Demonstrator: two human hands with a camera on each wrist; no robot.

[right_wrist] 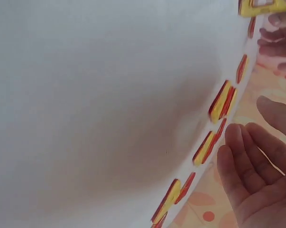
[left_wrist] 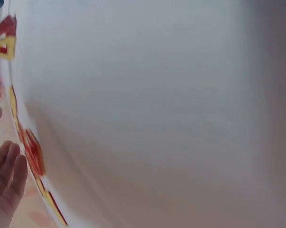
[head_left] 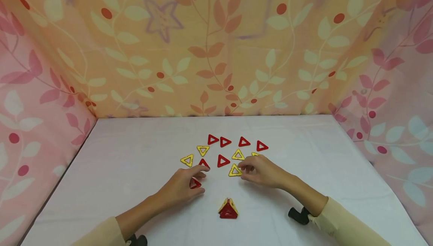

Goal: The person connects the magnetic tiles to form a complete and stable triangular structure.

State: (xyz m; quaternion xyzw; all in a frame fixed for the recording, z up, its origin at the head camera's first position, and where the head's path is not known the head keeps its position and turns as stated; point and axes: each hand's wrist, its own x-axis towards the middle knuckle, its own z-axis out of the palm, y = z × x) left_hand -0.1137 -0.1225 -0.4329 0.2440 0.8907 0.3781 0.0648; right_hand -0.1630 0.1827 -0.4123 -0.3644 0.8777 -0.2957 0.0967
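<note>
My left hand [head_left: 180, 186] hovers at the left of the scattered tiles with fingers loosely bent and nothing between them. Partly behind it lies a red triangular tile [head_left: 197, 185]; another red tile [head_left: 202, 161] shows just beyond its fingertips. My right hand [head_left: 262, 171] is at the right side of the group, fingertips beside a yellow triangular tile [head_left: 234, 175]. It partly covers a second yellow tile [head_left: 255, 154]. In the right wrist view the right hand's fingers [right_wrist: 235, 142] are gently curved, thumb apart, holding nothing. Nearer me stands a small pyramid [head_left: 228, 213] of red and yellow triangles.
Several red triangles, among them one at the far right [head_left: 259, 148], lie flat in a back row. More yellow tiles [head_left: 190, 160] lie to the left and middle. White cloth [head_left: 118, 156] covers the table, and a patterned curtain [head_left: 209, 50] rises behind it.
</note>
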